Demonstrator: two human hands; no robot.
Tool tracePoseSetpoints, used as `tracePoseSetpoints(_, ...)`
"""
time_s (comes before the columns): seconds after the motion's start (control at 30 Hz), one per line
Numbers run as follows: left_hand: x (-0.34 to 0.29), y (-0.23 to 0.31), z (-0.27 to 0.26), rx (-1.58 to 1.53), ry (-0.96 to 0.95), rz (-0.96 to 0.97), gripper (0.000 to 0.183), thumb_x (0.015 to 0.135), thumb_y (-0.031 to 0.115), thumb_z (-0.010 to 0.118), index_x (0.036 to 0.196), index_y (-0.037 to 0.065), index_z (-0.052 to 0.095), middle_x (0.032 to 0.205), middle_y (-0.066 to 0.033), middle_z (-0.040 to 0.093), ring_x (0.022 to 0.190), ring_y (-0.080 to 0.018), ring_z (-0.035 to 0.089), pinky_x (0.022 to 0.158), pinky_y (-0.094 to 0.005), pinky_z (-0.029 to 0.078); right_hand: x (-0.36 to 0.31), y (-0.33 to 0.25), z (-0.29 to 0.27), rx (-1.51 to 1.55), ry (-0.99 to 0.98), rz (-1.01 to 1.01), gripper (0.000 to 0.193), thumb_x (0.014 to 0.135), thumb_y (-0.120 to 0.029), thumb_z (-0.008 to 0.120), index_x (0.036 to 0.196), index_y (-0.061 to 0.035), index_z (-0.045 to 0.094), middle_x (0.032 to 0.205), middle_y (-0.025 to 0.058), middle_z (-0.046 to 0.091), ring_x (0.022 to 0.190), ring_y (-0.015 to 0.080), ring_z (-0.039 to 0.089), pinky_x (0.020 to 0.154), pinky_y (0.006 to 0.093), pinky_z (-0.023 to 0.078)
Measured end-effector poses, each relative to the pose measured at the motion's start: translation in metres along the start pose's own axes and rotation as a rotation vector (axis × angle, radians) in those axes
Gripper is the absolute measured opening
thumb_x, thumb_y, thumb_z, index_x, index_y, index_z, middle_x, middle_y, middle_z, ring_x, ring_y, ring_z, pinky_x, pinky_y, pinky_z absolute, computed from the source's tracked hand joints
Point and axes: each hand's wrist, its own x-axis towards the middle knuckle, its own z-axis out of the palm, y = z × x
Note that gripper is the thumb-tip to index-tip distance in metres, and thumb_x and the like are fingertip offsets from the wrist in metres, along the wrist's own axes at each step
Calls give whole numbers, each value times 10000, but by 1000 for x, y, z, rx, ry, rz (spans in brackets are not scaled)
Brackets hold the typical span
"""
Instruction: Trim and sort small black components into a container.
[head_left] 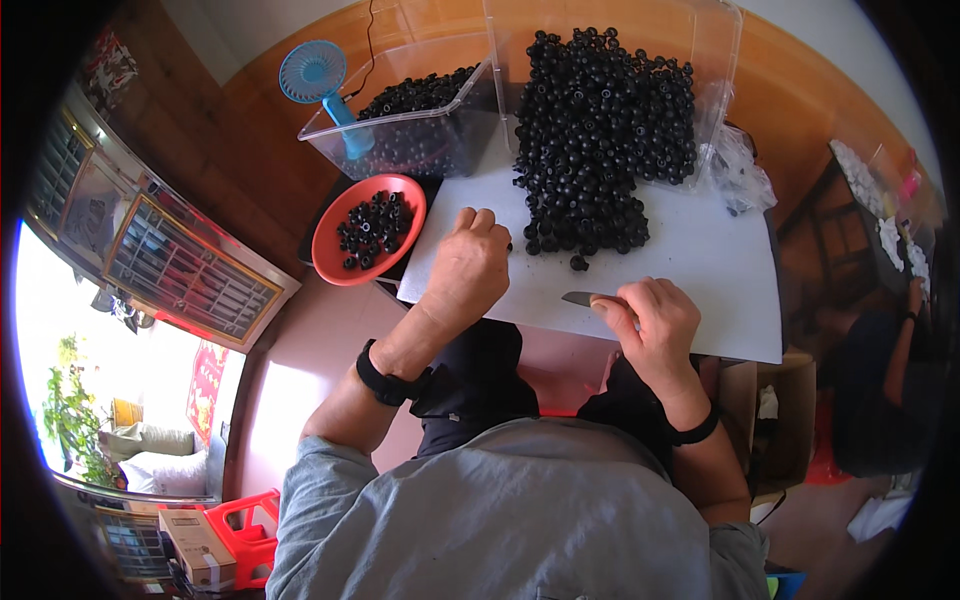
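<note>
My left hand (468,268) hovers at the left part of the white tabletop (700,290), its fingers curled closed. Whatever those fingers hold is hidden; a small black speck shows just beside them. In my right hand (656,322), near the table's front edge, is a small knife (577,298), its short blade pointing left and the thumb pressed along it. Beyond both hands a heap of small round black parts with holes (590,190) spills from a clear plastic bin (715,110) onto the table. One loose black part (579,263) lies in front of the heap.
Left of my left hand stands an orange-red bowl (325,250) with some black parts. Behind it, a second clear bin (470,90) holds more, with a blue fan (314,72) at its corner. A clear plastic bag (740,175) lies right. Another person (885,380) sits far right.
</note>
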Motion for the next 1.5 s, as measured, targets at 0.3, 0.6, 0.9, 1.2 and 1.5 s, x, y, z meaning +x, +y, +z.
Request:
tracePoseSetpoints(0.3,10,-11,9,26,-108,-17,84,788,19,699,868,-6,709,947,-147,607,984,-363,571,850,-439,509,-2,0,1,-20,6,-26,288,817,-218,818,741,-100,567,660,36,556,581,257,543,520,386,413)
tracePoseSetpoints(0.6,-1,-16,8,42,-13,14,74,764,1,673,830,-27,690,941,-181,601,977,-372,553,834,-431,500,0,-2,-29,-157,-176,-77,132,797,-131,775,837,-97,654,795,45,537,788,264,555,697,402,443)
tracePoseSetpoints(0.9,-10,31,-13,-1333,-178,-488,192,967,35,642,1122,-49,717,960,-70,661,776,-141,606,684,-264,496,-6,15,-38,-371,-231,-87,201,797,-72,746,981,-153,740,806,38,513,789,255,549,707,401,455)
tracePoseSetpoints(1.2,-17,43,18,-1901,-193,-541,235,991,90,648,1187,-35,683,1045,-130,676,910,-203,638,706,-314,516,12,-4,-28,264,-151,326,192,905,-40,719,1093,-81,728,841,88,647,706,211,643,643,305,507)
tracePoseSetpoints(1.5,-20,48,19,-1929,-186,-542,249,990,45,631,1220,-34,682,1051,-117,667,928,-205,636,717,-315,520,10,-8,-14,383,-127,442,91,959,-113,708,970,-23,711,703,70,654,599,139,596,568,281,468)
